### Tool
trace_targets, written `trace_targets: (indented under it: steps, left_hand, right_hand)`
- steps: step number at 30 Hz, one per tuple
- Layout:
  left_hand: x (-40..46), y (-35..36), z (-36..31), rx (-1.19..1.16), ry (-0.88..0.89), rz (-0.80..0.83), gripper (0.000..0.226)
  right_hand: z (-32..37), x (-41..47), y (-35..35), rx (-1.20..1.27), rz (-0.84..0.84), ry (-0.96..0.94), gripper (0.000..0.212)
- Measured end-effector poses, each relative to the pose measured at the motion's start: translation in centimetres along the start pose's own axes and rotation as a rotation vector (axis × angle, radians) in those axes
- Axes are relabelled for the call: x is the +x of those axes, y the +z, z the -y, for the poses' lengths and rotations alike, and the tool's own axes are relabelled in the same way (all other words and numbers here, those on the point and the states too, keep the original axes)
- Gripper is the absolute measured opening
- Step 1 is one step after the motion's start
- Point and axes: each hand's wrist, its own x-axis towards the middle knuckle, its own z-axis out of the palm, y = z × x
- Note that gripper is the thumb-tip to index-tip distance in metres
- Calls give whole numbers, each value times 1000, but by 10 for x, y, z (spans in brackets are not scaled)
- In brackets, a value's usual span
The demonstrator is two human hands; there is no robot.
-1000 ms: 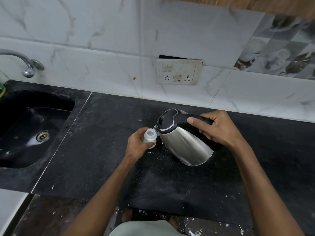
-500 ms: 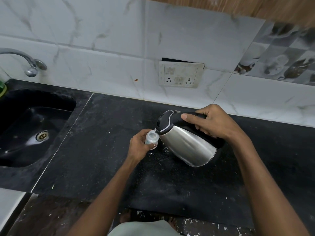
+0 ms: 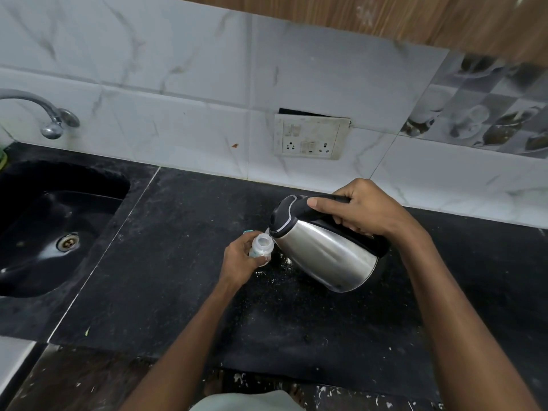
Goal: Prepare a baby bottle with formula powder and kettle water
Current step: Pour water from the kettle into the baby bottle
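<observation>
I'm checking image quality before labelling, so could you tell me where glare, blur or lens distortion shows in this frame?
Head view: bright streaks of glare on the tilted stainless-steel kettle; the small clear baby bottle looks soft and washed out; wide-angle bending curves the white marble wall tiles; the black sink falls into deep shadow.

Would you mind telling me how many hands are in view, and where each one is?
2. The left hand holds the baby bottle above the black counter. The right hand grips the handle of the tilted kettle, its spout at the bottle's mouth.
</observation>
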Motion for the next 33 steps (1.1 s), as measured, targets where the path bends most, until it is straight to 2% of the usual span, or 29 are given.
trace_targets:
  steps: [9, 33]
  left_hand:
    - [4, 1, 14, -47, -4, 2, 64]
    - [12, 5, 34, -4, -75, -29, 56]
  right_hand:
    - [5, 2, -2, -55, 10, 11, 75]
    - [6, 8, -14, -94, 34, 0, 77]
